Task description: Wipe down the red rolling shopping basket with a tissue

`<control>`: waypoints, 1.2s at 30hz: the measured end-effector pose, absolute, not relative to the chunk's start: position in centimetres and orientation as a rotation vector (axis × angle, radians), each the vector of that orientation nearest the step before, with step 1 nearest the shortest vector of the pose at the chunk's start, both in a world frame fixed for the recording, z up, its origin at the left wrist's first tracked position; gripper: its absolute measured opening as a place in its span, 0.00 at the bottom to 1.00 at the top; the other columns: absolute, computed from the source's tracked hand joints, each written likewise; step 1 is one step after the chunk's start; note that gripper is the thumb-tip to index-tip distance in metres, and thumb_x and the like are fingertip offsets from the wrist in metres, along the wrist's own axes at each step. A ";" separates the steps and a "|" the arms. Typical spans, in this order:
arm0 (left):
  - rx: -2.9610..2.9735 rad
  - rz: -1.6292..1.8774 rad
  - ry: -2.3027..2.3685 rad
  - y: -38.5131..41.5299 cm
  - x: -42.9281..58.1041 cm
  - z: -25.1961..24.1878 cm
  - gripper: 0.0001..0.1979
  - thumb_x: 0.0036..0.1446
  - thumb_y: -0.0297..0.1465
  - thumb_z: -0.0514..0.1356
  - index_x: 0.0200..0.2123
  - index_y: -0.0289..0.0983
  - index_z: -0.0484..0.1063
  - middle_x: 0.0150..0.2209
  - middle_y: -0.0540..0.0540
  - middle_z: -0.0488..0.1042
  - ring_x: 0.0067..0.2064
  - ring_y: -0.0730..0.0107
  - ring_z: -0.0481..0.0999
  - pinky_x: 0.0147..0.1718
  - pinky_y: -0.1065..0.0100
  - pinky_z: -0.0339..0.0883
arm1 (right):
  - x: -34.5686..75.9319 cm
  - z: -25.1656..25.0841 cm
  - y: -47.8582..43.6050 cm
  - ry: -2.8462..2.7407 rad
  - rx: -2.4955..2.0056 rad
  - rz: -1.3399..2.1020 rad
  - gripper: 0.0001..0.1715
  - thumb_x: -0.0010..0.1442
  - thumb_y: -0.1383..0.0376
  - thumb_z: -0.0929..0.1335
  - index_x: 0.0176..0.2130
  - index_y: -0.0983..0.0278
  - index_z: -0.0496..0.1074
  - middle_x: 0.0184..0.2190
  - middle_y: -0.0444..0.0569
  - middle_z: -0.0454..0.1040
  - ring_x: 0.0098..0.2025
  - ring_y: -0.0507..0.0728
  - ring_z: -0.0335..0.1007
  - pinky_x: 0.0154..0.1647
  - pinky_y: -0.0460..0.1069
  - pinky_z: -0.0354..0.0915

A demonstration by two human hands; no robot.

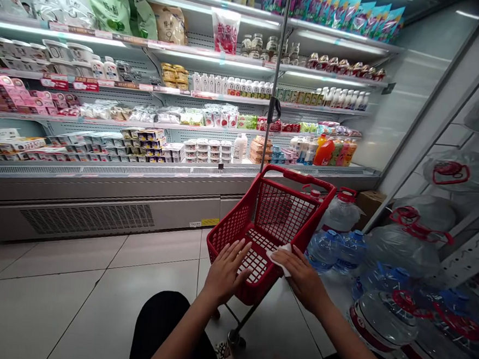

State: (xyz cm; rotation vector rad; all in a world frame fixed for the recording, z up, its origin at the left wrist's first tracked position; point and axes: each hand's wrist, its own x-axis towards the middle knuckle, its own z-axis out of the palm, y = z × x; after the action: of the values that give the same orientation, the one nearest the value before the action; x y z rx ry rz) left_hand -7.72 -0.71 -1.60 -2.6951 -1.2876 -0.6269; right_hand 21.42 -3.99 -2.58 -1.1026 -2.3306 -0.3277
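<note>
A red plastic shopping cart with a lattice basket stands on the floor in front of me, and nothing lies in its basket. My left hand is at the basket's near left edge, fingers stretched out and apart, with nothing held. On the near right rim, my right hand presses a white cloth or tissue against the red plastic. Part of the white piece is hidden under the fingers. The cart's metal leg and a caster show below, close to my shoes.
A refrigerated display case runs behind the cart, its shelves full of yogurt cups, bottles and pouches. Large water bottles with red handles crowd the floor and rack at right. Tiled floor extends to the left.
</note>
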 end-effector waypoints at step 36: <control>-2.673 -0.900 -1.424 1.3 -5.2 -2.6 0.39 0.74 0.52 0.42 0.77 0.41 0.28 0.75 0.41 0.53 0.72 0.58 0.60 0.69 0.52 0.56 | 13.0 -3.6 -2.0 -2.316 -1.152 -0.456 0.46 0.65 0.76 0.58 0.76 0.58 0.44 0.72 0.46 0.60 0.74 0.55 0.51 0.76 0.59 0.49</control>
State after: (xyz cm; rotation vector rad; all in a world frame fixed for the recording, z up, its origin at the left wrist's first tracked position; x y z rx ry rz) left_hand -5.16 1.32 -2.64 -2.6731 -1.4239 -0.8996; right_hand 13.04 -2.02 -3.57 -1.1525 -2.3157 -0.4556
